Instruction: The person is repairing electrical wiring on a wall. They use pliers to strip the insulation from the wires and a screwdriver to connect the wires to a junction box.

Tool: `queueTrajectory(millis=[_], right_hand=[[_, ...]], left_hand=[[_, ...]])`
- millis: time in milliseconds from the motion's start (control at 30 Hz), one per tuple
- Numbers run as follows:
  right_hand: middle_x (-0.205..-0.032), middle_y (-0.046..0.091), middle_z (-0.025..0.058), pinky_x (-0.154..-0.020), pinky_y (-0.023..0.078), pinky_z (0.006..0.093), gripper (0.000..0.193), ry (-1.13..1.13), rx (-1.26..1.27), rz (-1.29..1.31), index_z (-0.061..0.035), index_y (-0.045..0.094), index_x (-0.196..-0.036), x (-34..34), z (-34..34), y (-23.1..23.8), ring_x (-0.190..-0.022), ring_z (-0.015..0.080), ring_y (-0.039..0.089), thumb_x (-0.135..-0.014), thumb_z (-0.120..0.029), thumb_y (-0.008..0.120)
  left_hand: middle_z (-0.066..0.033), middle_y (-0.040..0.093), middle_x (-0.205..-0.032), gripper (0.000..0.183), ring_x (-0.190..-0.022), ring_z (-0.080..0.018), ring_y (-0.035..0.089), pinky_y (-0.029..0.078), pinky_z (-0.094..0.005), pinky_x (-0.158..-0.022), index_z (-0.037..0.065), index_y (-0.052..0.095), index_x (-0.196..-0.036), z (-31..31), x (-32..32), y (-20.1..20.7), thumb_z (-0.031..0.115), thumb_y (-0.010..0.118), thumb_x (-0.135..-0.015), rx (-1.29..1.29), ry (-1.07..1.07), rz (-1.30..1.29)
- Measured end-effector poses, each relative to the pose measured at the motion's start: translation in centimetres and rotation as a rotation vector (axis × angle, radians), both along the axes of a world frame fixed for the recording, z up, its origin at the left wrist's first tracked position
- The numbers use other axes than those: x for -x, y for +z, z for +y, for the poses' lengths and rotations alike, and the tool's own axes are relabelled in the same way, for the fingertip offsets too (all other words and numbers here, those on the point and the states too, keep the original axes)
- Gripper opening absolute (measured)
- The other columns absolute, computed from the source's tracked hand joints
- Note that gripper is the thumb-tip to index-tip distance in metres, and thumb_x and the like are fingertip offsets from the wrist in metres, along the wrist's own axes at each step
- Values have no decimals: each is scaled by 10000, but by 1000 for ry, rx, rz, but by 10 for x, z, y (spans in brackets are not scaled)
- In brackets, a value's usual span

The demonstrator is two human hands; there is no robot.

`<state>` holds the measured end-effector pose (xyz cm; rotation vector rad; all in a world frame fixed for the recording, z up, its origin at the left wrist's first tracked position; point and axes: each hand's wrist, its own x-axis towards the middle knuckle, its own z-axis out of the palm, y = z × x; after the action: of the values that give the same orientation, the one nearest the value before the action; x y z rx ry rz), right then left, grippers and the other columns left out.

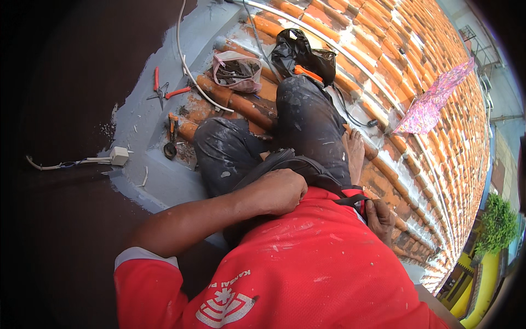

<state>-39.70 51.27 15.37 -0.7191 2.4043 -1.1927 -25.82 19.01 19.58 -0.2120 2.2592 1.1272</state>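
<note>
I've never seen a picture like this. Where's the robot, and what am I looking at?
There is no robot here, just a person's bare hands. The one picture comes from a wide fisheye camera on the person's head, looking down, so straight edges bend near its rim. The person sits on a tiled roof. The left hand is curled by a black waist bag; its grip is hidden. The right hand pinches a black strap. Around them lie red-handled pliers, an open pinkish pouch, a black plastic bag and a pink cloth.
</note>
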Motion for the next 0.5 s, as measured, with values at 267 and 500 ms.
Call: queueTrajectory(millis=[267, 500], right_hand=[[-737, 566, 142, -609, 447, 421, 211, 265, -63, 249, -18, 588, -870, 16, -22, 9, -648, 326, 560, -1033, -72, 710], [-752, 574, 142, -618, 442, 445, 214, 328, -69, 316, -22, 591, -858, 22, -20, 11, -658, 337, 573, -1024, -82, 712]], left_hand=[[-208, 801, -1109, 329, -1097, -390, 758, 579, -480, -981, 119, 824, -1204, 24, 26, -3, 290, 752, -932, -93, 69, 278], [-188, 807, -1127, 423, -1100, -387, 758, 577, -467, -960, 80, 824, -1203, 45, 67, -8, 392, 794, -919, -102, -53, 114]])
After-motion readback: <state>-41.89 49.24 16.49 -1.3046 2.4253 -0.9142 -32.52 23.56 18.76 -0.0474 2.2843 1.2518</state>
